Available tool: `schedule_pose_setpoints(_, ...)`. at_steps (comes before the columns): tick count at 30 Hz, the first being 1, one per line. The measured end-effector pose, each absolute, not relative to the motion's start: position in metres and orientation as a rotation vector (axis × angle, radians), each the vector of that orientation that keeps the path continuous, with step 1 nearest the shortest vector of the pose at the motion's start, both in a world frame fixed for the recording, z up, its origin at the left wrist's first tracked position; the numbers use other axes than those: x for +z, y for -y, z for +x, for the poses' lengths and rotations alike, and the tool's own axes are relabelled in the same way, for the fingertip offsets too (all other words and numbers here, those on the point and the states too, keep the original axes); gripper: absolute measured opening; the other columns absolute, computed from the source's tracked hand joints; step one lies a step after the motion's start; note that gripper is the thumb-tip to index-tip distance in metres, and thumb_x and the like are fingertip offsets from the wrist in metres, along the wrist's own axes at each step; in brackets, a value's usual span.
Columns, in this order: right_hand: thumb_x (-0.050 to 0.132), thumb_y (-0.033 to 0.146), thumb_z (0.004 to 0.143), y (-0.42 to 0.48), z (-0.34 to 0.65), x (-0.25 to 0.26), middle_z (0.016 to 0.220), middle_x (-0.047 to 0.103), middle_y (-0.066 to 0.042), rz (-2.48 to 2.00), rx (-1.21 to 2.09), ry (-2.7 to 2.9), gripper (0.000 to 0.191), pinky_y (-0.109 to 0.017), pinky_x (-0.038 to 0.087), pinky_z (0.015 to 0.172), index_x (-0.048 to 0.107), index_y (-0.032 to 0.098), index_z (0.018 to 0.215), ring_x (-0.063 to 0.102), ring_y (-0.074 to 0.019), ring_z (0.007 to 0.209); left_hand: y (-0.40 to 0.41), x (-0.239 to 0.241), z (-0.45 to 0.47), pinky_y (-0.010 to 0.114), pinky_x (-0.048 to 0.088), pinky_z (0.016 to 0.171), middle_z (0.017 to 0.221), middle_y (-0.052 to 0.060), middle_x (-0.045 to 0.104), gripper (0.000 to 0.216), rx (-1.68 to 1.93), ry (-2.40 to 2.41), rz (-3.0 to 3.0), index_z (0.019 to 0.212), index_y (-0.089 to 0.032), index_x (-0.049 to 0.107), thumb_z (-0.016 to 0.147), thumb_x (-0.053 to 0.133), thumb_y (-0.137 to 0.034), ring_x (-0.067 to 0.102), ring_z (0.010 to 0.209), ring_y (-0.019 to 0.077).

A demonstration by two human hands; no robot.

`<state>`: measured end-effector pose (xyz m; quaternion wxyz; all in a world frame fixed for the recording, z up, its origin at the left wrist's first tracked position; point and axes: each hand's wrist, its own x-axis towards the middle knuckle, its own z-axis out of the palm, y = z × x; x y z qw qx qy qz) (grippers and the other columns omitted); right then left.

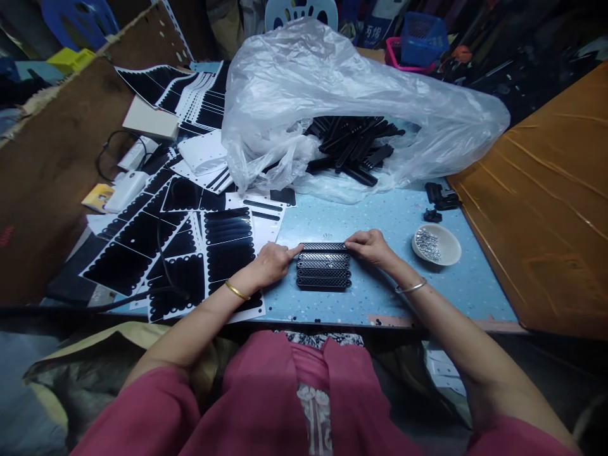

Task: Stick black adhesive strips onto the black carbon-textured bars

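Several long black perforated plastic strips (323,273) lie side by side in a row on the light blue table (403,285). My left hand (270,263) pinches the left end of the farthest strip (325,247) with fingers curled. At that strip's right end, my right hand (373,246) grips it the same way. Both wrists wear bangles.
A large clear plastic bag (332,82) with a pile of black strips (354,145) lies behind. A small white bowl of metal screws (436,244) sits at right, black clips (439,197) beyond it. White sheets with black adhesive pads (190,253) and cables cover the left. An orange-brown board (551,196) borders the right.
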<state>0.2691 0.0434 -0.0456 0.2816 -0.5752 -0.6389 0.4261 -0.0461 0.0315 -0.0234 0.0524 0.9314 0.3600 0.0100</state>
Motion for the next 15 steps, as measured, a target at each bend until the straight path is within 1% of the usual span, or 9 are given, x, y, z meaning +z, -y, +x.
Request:
schedule_pose_setpoints(3,0.065,0.037,0.068,-0.043,0.270,-0.047,0.065,0.071,-0.007,-1.535,1.138,1.712,0.026,-0.027,0.044,0.055,0.076,0.013,0.069,0.060,-0.0160,0.060,-0.042,-0.016,-0.049,0.028,0.048,0.064,0.082,0.007,0.073,0.061,-0.023,-1.096,2.742,0.137,-0.023,0.055,0.078,0.051,-0.005,0.064,0.067,0.0181)
schedule_pose_setpoints(6,0.065,0.037,0.068,-0.044,0.270,-0.048,0.065,0.071,-0.007,-1.540,1.124,1.721,0.025,-0.027,0.044,0.057,0.076,0.014,0.069,0.061,-0.0158,0.060,-0.054,-0.009,-0.051,0.026,0.048,0.066,0.085,0.005,0.074,0.062,-0.013,-1.072,2.598,0.134,-0.026,0.058,0.077,0.050,-0.003,0.065,0.069,0.0161)
schedule_pose_setpoints(9,0.065,0.037,0.067,-0.044,0.270,-0.048,0.065,0.071,-0.007,-1.538,1.133,1.726,0.025,-0.027,0.044,0.057,0.076,0.015,0.068,0.061,-0.0157,0.060,-0.058,-0.006,-0.049,0.025,0.048,0.068,0.085,0.005,0.074,0.062,-0.006,-1.016,2.541,0.134,-0.024,0.057,0.078,0.047,-0.001,0.064,0.068,0.0146)
schedule_pose_setpoints(11,0.065,0.038,0.068,-0.044,0.270,-0.048,0.065,0.071,-0.006,-1.531,1.141,1.724,0.026,-0.027,0.044,0.056,0.076,0.015,0.069,0.061,-0.0157,0.060,-0.054,-0.006,-0.049,0.026,0.048,0.067,0.085,0.007,0.073,0.063,-0.040,-0.989,2.619,0.137,-0.021,0.054,0.078,0.047,-0.001,0.063,0.068,0.0156)
schedule_pose_setpoints(15,0.065,0.040,0.069,-0.042,0.271,-0.046,0.066,0.071,-0.007,-1.527,1.122,1.729,0.028,-0.027,0.044,0.057,0.076,0.014,0.069,0.061,-0.0159,0.060,-0.042,-0.009,-0.048,0.027,0.046,0.062,0.075,0.007,0.068,0.067,-0.162,-0.987,2.842,0.143,-0.017,0.048,0.078,0.047,0.001,0.060,0.063,0.0169)
